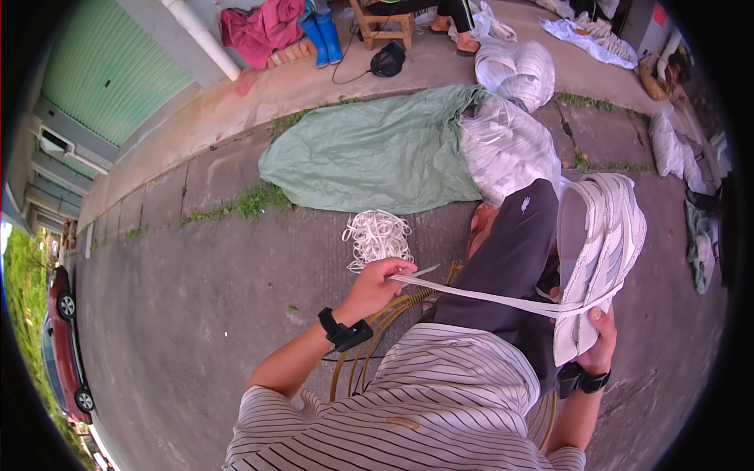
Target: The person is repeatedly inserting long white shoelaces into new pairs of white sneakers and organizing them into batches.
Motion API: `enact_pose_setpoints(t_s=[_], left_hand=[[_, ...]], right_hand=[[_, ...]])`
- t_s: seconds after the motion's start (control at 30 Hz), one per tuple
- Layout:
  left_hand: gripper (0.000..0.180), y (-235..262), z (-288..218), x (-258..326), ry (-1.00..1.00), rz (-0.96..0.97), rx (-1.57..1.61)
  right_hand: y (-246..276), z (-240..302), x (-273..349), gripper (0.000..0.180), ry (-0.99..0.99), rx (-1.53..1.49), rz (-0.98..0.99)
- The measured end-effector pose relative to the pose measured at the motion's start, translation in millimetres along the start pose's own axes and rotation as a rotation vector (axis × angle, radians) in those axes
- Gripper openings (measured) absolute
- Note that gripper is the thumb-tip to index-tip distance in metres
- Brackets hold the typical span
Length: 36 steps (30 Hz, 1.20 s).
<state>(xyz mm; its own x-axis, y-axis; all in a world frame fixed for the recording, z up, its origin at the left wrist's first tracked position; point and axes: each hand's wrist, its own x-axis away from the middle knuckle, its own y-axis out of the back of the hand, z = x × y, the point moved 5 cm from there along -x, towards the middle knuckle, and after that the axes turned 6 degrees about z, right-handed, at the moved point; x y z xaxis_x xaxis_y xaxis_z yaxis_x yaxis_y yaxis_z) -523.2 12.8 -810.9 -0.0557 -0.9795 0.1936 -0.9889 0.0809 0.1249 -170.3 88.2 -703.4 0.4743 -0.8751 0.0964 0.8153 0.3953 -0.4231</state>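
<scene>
My left hand (375,284) is closed in a pinch on a flat white strap (495,300), with a short tail sticking out past the fingers. Stretched taut over my dark trouser leg (503,259), the strap runs to a bundle of white and grey shoe uppers (601,243) nested in a stack, and wraps around its lower part. My right hand (600,337) grips the bundle's lower end, thumb near the strap; its other fingers are mostly hidden behind the uppers. A loose heap of white strap (378,239) lies on the ground beyond my left hand.
A green woven sack (369,149) lies ahead, with white bundles (510,145) at its mouth. I sit on a seat with yellowish curved tubes (377,330). Farther off are blue boots (320,38), a wooden chair (383,23) with a seated person, and a red car (63,345).
</scene>
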Motion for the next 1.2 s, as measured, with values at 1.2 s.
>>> enact_pose_setpoints(t_s=[1.2], left_hand=[[0.025,64,310,90,0.803,-0.118,-0.147]], right_hand=[[41,18,15,0.076,0.061,0.031,-0.08]])
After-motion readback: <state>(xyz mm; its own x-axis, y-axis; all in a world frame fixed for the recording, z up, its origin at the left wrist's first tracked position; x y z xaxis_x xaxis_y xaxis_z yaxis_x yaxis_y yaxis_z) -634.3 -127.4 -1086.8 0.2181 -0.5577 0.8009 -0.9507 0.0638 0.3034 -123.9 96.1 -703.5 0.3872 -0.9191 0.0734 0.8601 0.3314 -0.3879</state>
